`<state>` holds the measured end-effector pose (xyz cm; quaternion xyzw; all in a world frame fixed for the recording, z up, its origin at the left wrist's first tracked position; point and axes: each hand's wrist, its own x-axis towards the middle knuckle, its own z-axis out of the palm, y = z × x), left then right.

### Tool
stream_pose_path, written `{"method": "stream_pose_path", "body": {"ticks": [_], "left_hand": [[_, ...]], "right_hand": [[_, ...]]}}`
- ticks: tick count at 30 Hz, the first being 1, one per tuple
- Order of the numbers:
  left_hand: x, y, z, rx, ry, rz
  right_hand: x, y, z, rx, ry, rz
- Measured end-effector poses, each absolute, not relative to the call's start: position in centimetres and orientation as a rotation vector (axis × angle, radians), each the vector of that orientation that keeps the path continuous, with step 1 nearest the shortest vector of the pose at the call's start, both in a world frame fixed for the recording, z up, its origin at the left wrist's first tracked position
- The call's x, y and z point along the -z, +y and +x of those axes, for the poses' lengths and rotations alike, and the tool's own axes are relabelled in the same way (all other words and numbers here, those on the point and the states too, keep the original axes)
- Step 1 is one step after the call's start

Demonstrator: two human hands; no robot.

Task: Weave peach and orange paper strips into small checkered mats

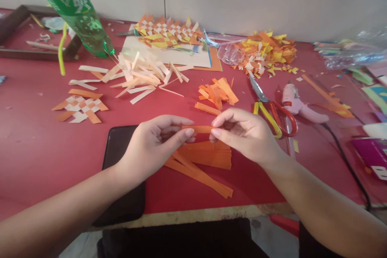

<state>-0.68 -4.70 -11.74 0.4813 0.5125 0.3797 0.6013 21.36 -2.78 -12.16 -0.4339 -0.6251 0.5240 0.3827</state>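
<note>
A short orange paper strip (202, 129) is stretched level between my two hands, above the red table. My left hand (160, 137) pinches its left end between thumb and fingers. At the other end, my right hand (242, 133) grips it the same way. Beneath them lie longer orange paper strips (208, 157), some crossed at a slant. A small heap of short orange strips (217, 92) sits just beyond my fingers. To the left is a woven orange-and-white paper piece (80, 109), and a pile of pale paper strips (145, 72) spreads behind my left hand.
Scissors (272, 109) and a pink glue gun (302, 105) with a black cord lie right. A black phone (121, 145) is partly under my left forearm. At the back stand a green bottle (81, 20), woven paper fish (169, 32) and paper scraps (266, 50).
</note>
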Motion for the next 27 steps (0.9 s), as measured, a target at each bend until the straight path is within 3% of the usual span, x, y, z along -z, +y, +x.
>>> {"method": "stream_pose_path", "body": {"ticks": [27], "left_hand": [[10.72, -4.39, -0.52, -0.875, 1.208, 0.966]], "right_hand": [[11.7, -2.62, 21.38, -1.32, -1.542, -1.139]]}}
